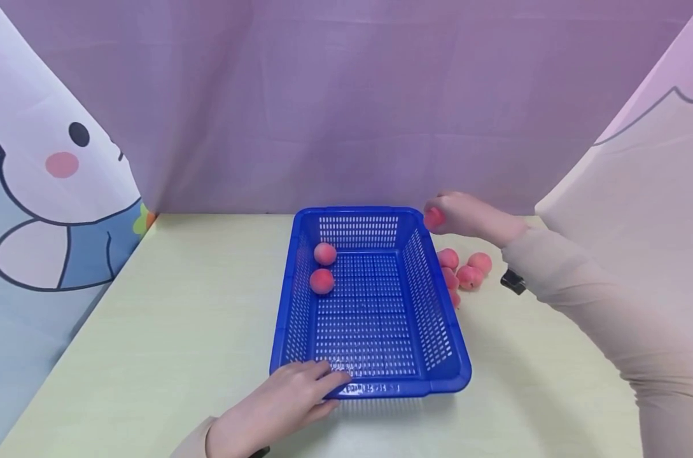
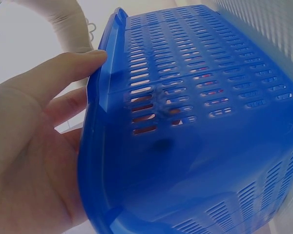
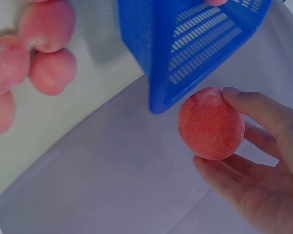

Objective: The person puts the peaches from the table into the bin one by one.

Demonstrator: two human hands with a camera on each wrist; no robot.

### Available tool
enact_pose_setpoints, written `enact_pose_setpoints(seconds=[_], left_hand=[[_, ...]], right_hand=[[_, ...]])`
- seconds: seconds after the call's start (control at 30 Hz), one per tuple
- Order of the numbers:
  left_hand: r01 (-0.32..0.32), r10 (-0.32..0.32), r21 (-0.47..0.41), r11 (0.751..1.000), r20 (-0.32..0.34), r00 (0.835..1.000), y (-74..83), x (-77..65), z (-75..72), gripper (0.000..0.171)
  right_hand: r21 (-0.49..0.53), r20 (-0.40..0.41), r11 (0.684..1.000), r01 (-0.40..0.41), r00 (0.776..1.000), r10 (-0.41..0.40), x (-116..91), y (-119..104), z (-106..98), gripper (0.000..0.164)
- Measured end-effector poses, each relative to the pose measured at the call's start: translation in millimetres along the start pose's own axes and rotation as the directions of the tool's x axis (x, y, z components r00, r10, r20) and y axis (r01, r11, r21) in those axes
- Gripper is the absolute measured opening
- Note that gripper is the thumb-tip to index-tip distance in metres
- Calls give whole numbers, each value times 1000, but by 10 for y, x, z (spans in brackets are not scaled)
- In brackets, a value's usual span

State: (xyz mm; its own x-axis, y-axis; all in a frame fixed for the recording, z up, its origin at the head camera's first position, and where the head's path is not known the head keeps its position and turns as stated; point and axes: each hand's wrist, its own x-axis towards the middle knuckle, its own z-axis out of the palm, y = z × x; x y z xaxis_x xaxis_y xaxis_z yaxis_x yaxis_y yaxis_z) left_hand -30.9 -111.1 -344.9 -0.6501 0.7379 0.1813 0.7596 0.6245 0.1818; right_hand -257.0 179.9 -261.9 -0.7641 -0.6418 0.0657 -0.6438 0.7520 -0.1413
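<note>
Right fingers (image 3: 261, 109) round peach (image 3: 211, 124), left fingers (image 2: 71, 67) gripping basket (image 1: 392, 387)

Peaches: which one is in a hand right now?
The peach in the right hand, by the basket's far right corner; two others lie inside the basket, the rest on the table.

Basket (image 1: 423, 387) — glossy plastic; peach (image 3: 211, 124) — matt, slightly rough; backdrop (image 1: 352, 95), cloth.

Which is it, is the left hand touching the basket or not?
Touching. The left wrist view shows it: the left hand has its thumb tip right on the rim of the basket.
</note>
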Motion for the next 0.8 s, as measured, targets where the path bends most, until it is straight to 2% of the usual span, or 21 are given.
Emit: enact_pose_setpoints(seconds=[0.2, 0.4, 0.63, 0.8], left_hand=[[-16, 17, 17, 1000, -32, 999, -4, 1, 6, 24], [-7, 7, 10, 1000, -21, 1000, -2, -1, 2, 24], [-17, 18, 28, 999, -49, 999, -9, -3, 19, 25], [-37, 40, 43, 998, -93, 995, -13, -6, 30, 24]], right_hand=[[2, 29, 1000, -17, 999, 17, 113, -93, 5, 26], [23, 42, 1000, -18, 999, 17, 226, -193, 2, 30], [35, 30, 999, 36, 999, -37, 324, -296, 25, 28], [26, 33, 997, 77, 996, -78, 377, -376, 68, 30]])
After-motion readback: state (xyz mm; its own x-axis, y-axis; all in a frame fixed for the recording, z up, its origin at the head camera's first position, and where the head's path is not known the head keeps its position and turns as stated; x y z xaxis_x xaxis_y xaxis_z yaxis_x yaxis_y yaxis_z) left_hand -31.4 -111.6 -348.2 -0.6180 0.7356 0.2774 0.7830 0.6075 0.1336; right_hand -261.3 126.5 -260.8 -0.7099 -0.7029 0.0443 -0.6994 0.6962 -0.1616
